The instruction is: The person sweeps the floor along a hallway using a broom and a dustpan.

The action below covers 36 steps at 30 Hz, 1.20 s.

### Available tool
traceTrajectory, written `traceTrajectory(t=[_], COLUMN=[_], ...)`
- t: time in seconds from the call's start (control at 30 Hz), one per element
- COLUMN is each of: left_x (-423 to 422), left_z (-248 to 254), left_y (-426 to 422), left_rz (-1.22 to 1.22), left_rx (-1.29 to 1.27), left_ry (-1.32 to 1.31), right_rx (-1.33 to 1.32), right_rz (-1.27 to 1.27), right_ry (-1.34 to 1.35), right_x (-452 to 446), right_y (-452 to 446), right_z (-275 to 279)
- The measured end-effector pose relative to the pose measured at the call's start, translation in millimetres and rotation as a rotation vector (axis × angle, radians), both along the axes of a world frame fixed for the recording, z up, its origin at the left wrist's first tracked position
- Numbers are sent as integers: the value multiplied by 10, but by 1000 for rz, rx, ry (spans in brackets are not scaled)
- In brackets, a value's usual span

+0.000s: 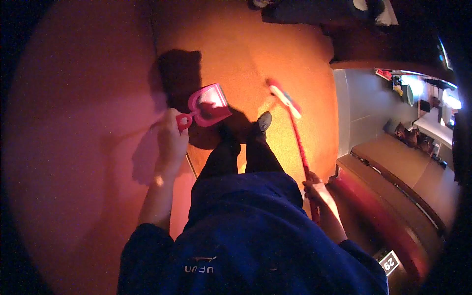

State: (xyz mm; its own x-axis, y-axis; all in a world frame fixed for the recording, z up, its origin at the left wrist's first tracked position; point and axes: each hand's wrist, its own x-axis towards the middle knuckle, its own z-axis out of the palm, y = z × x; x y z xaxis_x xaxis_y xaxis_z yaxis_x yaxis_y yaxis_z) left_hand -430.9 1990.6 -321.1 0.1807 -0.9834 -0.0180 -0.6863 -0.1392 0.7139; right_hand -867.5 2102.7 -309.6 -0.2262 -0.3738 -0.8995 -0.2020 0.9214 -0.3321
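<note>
My left hand (172, 129) grips the short handle of a pink dustpan (195, 107), held out in front of me on the left. Its pan catches bright light on one part and lies in shadow on another. In my right hand (315, 188) is the long red handle of a broom (299, 140), fingers wrapped round it. The broom's head (284, 100), with pale and red parts, is out on the orange-lit floor (236, 54), ahead of my shoe (264, 121). Whether the bristles touch the floor, I cannot tell.
A reddish wall (88, 108) rises along my left side. To the right, a doorway with a raised step (388, 157) leads to a lit room with brown shoes (413, 137) and a white table (435, 127). Dark furniture stands ahead. A "29" sign (389, 262) is at lower right.
</note>
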Motion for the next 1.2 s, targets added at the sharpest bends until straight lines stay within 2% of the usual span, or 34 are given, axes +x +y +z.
traceTrajectory(t=[0.1,0.13,0.17,0.23,0.3,0.4,0.47,0.5,0.57,0.6,0.7,0.77,0.8,0.83,0.87,0.9,0.93,0.97,1.07,1.13,1.2], left_x=[-171,-259,-302,-414,-483,-500,-607,-646,-682,-690,-855,-987,-1049,-1133,-1189,-1271,-1302,-1356,-1408,-1369,-1324], left_z=[-130,-79,-117,-210,-223,-274,-166,-101,-39,-39,163,85,43,63,69,73,78,66,-7,-18,-36], left_y=[-124,-169,-202,-176,-231,-291,-136,-104,-72,-108,-164,-163,-166,-163,-163,-96,-97,-78,-87,-199,-198], left_rz=[-92,-122,-136,-182,-170,-149,-105,-113,-142,-133,-162,-163,-157,-162,-180,-193,-206,-208,-159,-195,-199], left_rx=[-15,57,58,23,38,33,17,19,-20,9,-26,-22,-16,-16,-17,-18,78,-9,103,-30,-17], left_ry=[-9,-10,-18,-39,-42,-40,-48,-47,-39,-35,-75,-56,-31,-39,-39,-38,-117,-33,-74,-43,-62], right_rx=[53,-23,-26,-58,-102,-275,-17,-16,-28,-8,-6,43,-3,-11,36,82,-31,-147,-84,-179,-193], right_rz=[-95,-296,-192,218,312,301,189,180,-91,-113,-335,-454,-423,-457,-203,50,120,182,320,355,335], right_ry=[-153,-181,-217,-252,-353,-511,-426,-426,-378,-229,-48,-81,-26,-260,-168,-74,-147,-222,-427,-410,-429], right_x=[-305,-184,10,521,857,844,673,535,126,-119,-993,-1370,-1417,-1417,-1293,-872,-639,-405,13,225,180], right_y=[61,187,223,189,138,161,129,178,319,411,714,711,752,741,760,513,497,482,346,248,308], right_z=[-502,-716,-823,-820,-698,-570,17,93,233,176,-180,-329,-482,-550,-669,-404,-393,-382,-323,-174,-87])
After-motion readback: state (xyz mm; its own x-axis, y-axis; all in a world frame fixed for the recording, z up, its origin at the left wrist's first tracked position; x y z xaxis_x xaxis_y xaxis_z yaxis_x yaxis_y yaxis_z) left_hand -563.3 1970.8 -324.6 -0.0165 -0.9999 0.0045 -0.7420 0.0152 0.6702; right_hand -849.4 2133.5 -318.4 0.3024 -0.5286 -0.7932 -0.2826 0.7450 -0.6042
